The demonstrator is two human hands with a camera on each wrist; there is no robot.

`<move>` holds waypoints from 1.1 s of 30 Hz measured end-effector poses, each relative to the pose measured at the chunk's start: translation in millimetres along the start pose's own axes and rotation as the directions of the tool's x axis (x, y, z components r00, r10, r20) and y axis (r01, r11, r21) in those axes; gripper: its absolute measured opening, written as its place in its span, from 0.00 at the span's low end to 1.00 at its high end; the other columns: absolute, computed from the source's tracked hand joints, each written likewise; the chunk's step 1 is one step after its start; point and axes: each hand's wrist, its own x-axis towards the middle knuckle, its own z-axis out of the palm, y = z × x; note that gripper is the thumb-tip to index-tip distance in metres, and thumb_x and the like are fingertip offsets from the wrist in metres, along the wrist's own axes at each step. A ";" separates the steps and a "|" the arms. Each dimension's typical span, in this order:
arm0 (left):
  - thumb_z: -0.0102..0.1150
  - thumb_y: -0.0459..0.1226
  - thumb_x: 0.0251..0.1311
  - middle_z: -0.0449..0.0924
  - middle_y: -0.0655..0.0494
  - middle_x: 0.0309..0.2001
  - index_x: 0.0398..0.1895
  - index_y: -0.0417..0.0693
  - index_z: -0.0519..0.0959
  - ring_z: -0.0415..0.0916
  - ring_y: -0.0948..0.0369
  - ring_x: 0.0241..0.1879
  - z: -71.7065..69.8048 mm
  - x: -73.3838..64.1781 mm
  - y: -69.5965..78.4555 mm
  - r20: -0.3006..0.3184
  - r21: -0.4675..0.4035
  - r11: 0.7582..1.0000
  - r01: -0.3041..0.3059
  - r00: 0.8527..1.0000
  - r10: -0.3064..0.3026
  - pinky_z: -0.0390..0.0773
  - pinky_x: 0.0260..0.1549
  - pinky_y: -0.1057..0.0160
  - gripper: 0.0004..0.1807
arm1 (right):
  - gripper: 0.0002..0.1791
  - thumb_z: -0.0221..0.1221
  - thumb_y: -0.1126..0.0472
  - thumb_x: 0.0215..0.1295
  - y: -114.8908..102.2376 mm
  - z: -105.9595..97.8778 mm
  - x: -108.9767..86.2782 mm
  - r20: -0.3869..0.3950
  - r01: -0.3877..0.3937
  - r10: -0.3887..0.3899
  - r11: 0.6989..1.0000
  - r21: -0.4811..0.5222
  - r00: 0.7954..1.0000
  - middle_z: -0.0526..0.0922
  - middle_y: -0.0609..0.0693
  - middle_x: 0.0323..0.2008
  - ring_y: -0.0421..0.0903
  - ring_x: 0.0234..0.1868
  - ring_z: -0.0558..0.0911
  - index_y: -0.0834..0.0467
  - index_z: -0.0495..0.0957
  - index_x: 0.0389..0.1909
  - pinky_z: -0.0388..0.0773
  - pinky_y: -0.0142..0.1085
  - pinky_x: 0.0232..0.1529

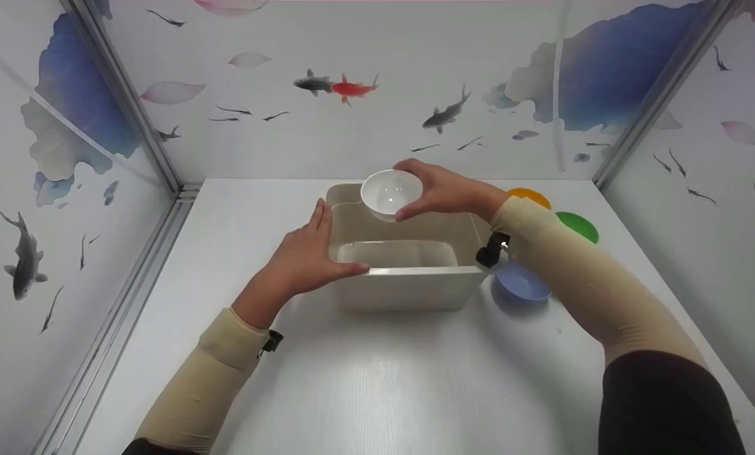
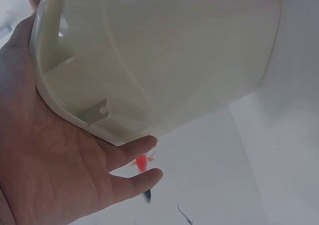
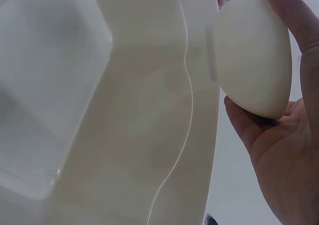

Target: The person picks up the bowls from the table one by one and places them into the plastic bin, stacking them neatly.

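Head view: your right hand (image 1: 439, 189) grips the white bowl (image 1: 386, 196) above the bin's far side. Left wrist view: your left hand (image 2: 55, 150), fingers straight, touches the bin (image 2: 189, 51), likely steadying it. Right wrist view: thumb and fingers span the bowl, presumably for security.

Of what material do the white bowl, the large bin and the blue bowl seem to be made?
White bowl: smooth, with bright glints inside; glazed ceramic or hard plastic, the look leaves it open.
Large bin: probably moulded plastic with a satin finish, judging by its rounded corners and soft sheen.
Blue bowl: perhaps smooth plastic, as its colour is even.
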 end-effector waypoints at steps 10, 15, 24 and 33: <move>0.66 0.81 0.53 0.36 0.43 0.91 0.91 0.40 0.35 0.64 0.34 0.80 1.7 0.2 0.0 -0.001 -0.006 1.000 0.003 1.000 -0.003 0.66 0.76 0.35 0.82 | 0.60 0.85 0.41 0.54 2.1 3.4 16.8 -0.003 0.010 -0.010 1.000 -0.004 1.000 0.79 0.54 0.68 0.51 0.62 0.80 0.55 0.65 0.82 0.77 0.50 0.67; 0.67 0.81 0.52 0.35 0.43 0.91 0.92 0.40 0.35 0.64 0.34 0.80 2.2 0.1 -0.9 -0.003 -0.007 1.000 0.000 1.000 0.000 0.67 0.76 0.35 0.83 | 0.58 0.86 0.44 0.54 5.4 6.9 22.4 -0.008 0.034 -0.034 0.999 0.007 0.999 0.80 0.54 0.67 0.51 0.62 0.80 0.56 0.66 0.81 0.76 0.49 0.67; 0.60 0.88 0.46 0.36 0.43 0.91 0.92 0.41 0.35 0.64 0.34 0.80 2.2 0.6 -2.9 -0.008 -0.014 1.000 -0.007 1.000 0.007 0.68 0.75 0.34 0.87 | 0.58 0.87 0.43 0.52 8.4 15.0 30.3 -0.032 0.085 -0.084 0.996 0.037 0.996 0.81 0.53 0.66 0.49 0.62 0.81 0.56 0.67 0.80 0.78 0.47 0.65; 0.65 0.83 0.51 0.35 0.43 0.91 0.92 0.41 0.36 0.63 0.33 0.80 2.1 -0.2 -2.8 -0.006 -0.017 1.000 -0.013 1.000 0.013 0.67 0.75 0.34 0.84 | 0.57 0.86 0.43 0.53 6.7 18.7 34.9 -0.020 0.097 -0.097 0.995 -0.001 0.995 0.80 0.53 0.66 0.49 0.63 0.80 0.56 0.67 0.80 0.77 0.48 0.67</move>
